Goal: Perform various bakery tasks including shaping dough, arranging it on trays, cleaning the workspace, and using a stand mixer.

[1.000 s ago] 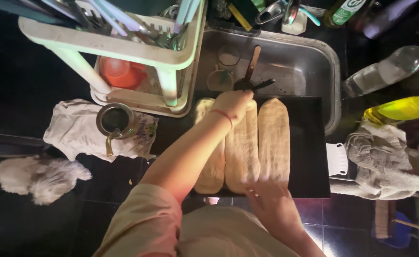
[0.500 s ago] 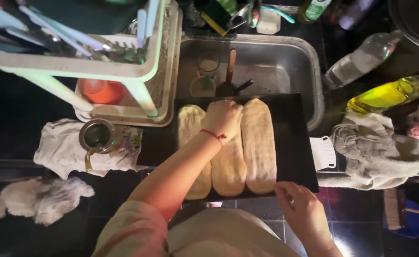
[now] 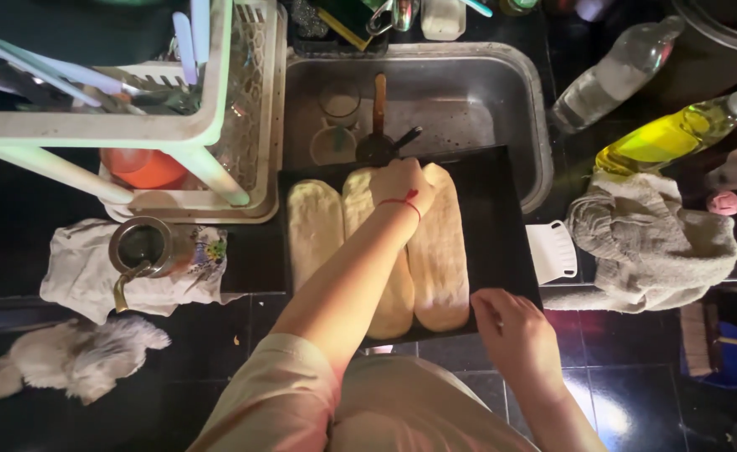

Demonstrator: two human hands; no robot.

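A black baking tray [image 3: 502, 218] lies across the front of a steel sink [image 3: 477, 92]. On it are three long pale dough loaves side by side: the left loaf [image 3: 314, 234], the middle loaf [image 3: 394, 293] and the right loaf [image 3: 440, 259]. My left hand [image 3: 400, 186], with a red thread at the wrist, has curled fingers pressed on the far end of the middle loaf, and my forearm hides most of that loaf. My right hand [image 3: 515, 335] grips the tray's near right corner.
A white dish rack [image 3: 134, 125] with utensils and an orange bowl [image 3: 143, 167] stands at the left. A metal pot [image 3: 143, 247] sits on a cloth. A grey towel [image 3: 653, 243], a white scraper [image 3: 552, 251] and bottles [image 3: 678, 134] are at the right. A ladle [image 3: 377, 142] and cups lie in the sink.
My right hand has come up from below the tray to its near right corner. My left hand has stayed at the far end of the loaves.
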